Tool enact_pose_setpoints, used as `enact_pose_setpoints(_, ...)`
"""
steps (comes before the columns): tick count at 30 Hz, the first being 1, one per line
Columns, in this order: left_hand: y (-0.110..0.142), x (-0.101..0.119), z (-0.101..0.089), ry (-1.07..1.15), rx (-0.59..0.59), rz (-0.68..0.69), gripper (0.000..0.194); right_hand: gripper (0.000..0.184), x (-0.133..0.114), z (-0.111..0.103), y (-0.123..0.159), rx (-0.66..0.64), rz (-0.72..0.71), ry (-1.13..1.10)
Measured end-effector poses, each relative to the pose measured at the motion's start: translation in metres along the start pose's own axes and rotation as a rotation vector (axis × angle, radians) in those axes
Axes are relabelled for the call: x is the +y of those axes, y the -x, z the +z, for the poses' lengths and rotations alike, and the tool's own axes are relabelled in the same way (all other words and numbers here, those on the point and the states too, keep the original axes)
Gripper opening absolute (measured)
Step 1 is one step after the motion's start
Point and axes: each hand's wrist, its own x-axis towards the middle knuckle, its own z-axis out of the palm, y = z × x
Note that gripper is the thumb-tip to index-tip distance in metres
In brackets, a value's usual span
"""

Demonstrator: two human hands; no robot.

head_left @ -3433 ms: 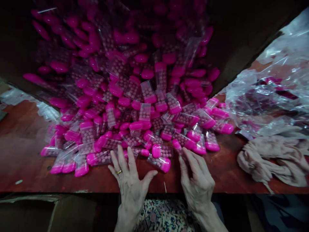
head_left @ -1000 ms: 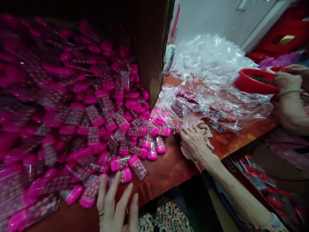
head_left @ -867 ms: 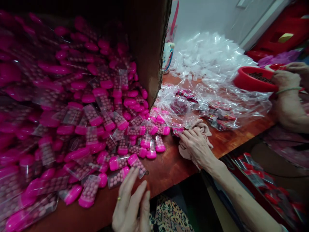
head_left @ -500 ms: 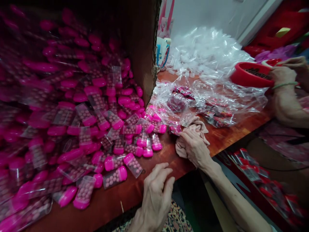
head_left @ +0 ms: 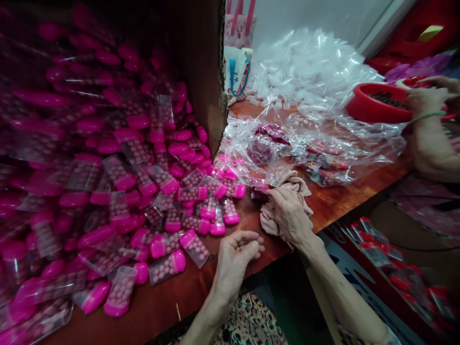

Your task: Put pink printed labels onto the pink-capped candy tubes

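Note:
My left hand point(head_left: 234, 261) is over the table's front edge, fingers curled and thumb laid against them, with nothing visible in it. A ring shows on one finger. My right hand point(head_left: 293, 218) is closed on a crumpled beige cloth point(head_left: 271, 220) lying on the table. Its fingertips are beside a small dark pink packet point(head_left: 259, 191). To the left, clear tubes with bright pink caps, filled with small pink balls, spill from a cardboard box point(head_left: 210, 72). One such tube point(head_left: 195, 247) lies closest to my left hand.
Clear plastic bags point(head_left: 266, 148) with small red and pink packets cover the middle. Behind them rises a heap of clear plastic pieces point(head_left: 305, 67). At right, another person's hand point(head_left: 427, 103) is at a red bowl point(head_left: 377, 115) of brown bits. Red-capped items point(head_left: 388, 258) fill a box below.
My left hand has turned from palm down with fingers stretched to curled fingers, and moved up slightly. My right hand stays on the cloth. The view has shifted a little.

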Motion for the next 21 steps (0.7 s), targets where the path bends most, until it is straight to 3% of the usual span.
enact_pose_setpoints(4, 0.001, 0.001, -0.001, 0.108, -0.022, -0.065, 0.030, 0.028, -0.010, -0.016, 0.002, 0.131, -0.015, -0.025)
enact_pose_setpoints(7, 0.001, 0.005, -0.001, 0.240, -0.055, -0.046, 0.037, 0.031, -0.030, -0.028, 0.014, 0.177, -0.133, -0.009)
enact_pose_setpoints(11, -0.002, 0.005, -0.003, 0.350, -0.061, -0.005, 0.032, 0.031, -0.054, -0.029, 0.040, 0.040, -0.240, -0.047)
enact_pose_setpoints(17, -0.002, -0.009, -0.011, 0.131, -0.133, 0.034, 0.031, 0.028, -0.064, -0.022, 0.066, -0.112, 0.026, -0.451)
enact_pose_setpoints(21, -0.001, -0.015, -0.013, -0.208, -0.004, 0.180, 0.033, 0.025, -0.064, -0.024, 0.065, -0.178, 0.160, -0.682)
